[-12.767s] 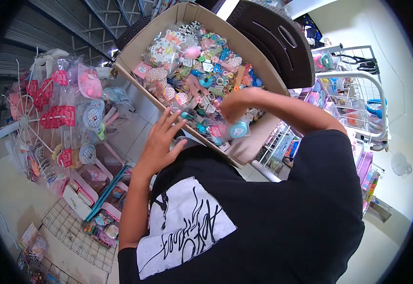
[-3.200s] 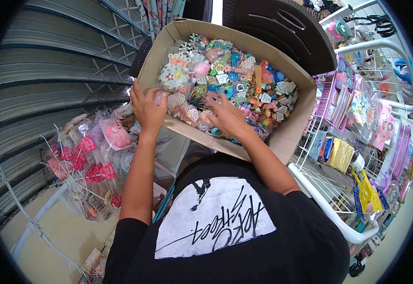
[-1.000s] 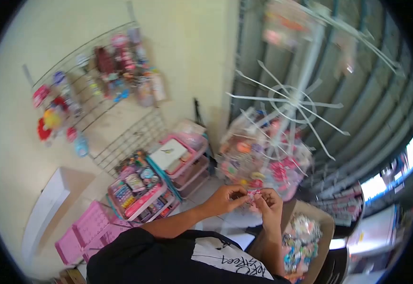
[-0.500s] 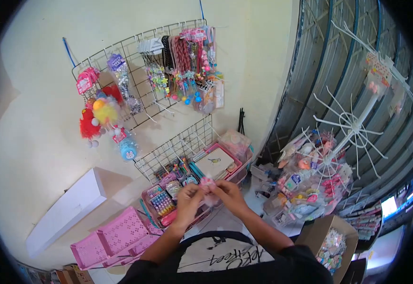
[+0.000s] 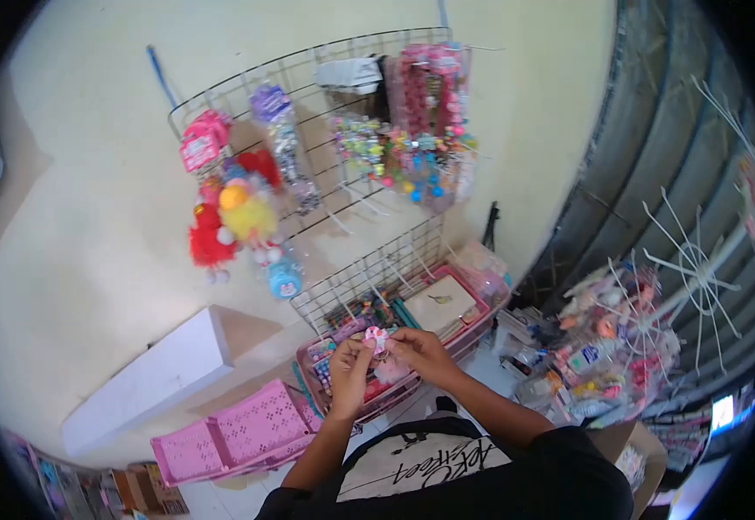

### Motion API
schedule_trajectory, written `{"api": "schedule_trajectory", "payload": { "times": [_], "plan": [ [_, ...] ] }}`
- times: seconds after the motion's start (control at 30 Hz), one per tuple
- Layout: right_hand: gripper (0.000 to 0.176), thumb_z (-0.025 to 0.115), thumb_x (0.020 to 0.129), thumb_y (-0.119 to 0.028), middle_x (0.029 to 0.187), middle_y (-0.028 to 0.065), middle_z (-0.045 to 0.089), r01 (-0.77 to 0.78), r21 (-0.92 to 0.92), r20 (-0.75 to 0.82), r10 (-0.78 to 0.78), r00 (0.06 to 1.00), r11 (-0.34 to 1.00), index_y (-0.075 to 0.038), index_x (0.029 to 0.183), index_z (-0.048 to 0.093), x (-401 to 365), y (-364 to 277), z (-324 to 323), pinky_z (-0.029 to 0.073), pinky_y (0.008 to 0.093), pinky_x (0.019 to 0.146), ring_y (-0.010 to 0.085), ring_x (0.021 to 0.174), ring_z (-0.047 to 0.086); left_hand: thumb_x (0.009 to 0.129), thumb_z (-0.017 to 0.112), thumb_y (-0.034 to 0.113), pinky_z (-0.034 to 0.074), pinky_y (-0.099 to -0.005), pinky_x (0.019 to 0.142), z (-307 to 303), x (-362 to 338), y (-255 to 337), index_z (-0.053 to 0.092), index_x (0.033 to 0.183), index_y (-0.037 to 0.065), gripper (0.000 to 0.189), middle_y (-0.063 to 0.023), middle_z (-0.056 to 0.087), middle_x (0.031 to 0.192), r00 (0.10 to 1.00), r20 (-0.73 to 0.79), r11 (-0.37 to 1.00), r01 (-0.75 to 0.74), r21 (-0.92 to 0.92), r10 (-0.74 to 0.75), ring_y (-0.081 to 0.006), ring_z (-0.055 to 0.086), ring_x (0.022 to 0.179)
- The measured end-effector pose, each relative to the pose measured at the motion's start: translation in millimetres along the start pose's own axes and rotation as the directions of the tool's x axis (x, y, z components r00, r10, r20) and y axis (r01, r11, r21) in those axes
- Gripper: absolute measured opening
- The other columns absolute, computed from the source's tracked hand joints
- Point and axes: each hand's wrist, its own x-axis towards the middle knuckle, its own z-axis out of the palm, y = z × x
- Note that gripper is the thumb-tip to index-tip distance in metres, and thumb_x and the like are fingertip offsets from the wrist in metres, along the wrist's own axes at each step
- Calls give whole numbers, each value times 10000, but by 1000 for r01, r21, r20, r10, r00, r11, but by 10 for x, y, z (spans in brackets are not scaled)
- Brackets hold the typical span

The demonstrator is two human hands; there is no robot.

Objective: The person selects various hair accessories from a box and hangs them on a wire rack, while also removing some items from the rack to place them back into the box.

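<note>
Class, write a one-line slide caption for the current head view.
Left hand and right hand hold a small pink-and-white item, facing a wire rack hung with colourful trinkets.

Hands [image 5: 351, 368] now off cardbd box [image 5: 620, 438], w/ sm. pink item [image 5: 376, 339]

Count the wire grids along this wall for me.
2. The upper grid has trinkets hanging from it; the lower grid is below and to its right, its bottom edge hidden behind the bins. I see no others.
</note>
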Motion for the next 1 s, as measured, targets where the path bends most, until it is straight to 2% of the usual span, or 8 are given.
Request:
{"api": "schedule_trajectory", "payload": {
  "times": [0.17,0.27,0.37,0.47,0.53,0.67,0.83,1.0],
  "plan": [
    [154,660,951,-142,790,-3,615,262,-271,149,-228,962,926,5,904,655,328,-363,16,445,269,659,83,719,553,944,676,87,423,-223,618,-31,51,387,599,840,32,141,-9,624,773,975,-13,962,-216,168,221,-57,541,673],
    [114,706,898,-113,764,69,627,688,-302,370,-585,722,659,-10,869,670,507,-1205,184,458,298,669,126,728,587,925,676,46,403,-229,587,126,76,1329,607,842,10,113,-23,613,742,787,170,714,-612,340,593,-56,521,663],
    [125,716,880,-104,748,89,617,883,-231,447,-761,470,409,-1,838,660,773,-2013,491,461,296,648,137,718,599,931,665,50,404,-224,577,184,194,2243,608,808,2,144,-17,598,715,676,180,540,-697,472,715,-52,520,648],
    [171,698,902,-142,745,87,626,867,-193,405,-768,496,459,10,831,663,1064,-2508,825,457,290,623,126,697,600,955,658,127,402,-209,557,330,448,2893,642,821,-5,189,11,610,705,697,34,612,-651,450,716,-21,524,639],
    [244,677,925,-199,718,79,628,770,-166,332,-701,631,615,28,836,672,1258,-2647,972,456,293,607,109,662,577,953,662,171,403,-211,552,283,682,3131,669,825,-14,225,1,619,688,706,23,596,-615,516,708,-28,535,633],
    [301,661,939,-244,689,66,621,816,-125,305,-761,572,564,42,848,678,1666,-2589,1131,445,289,596,89,648,548,936,674,185,391,-208,547,100,952,3158,685,801,-1,230,-5,618,668,699,-6,618,-629,472,715,-44,540,619],
    [295,619,979,-243,771,10,664,750,-210,325,-679,658,627,14,861,702,1780,-2537,1166,447,219,632,55,708,564,918,682,236,301,-208,509,17,1055,3151,652,757,43,252,20,529,623,716,-30,630,-593,502,698,-32,421,555],
    [287,637,940,-221,674,37,609,757,-138,263,-713,650,639,35,819,684,1725,-2557,1188,425,266,576,79,637,535,907,668,213,308,-222,504,13,1111,3217,658,723,25,264,1,565,612,765,5,682,-577,449,644,-47,465,557]
  ]
}}
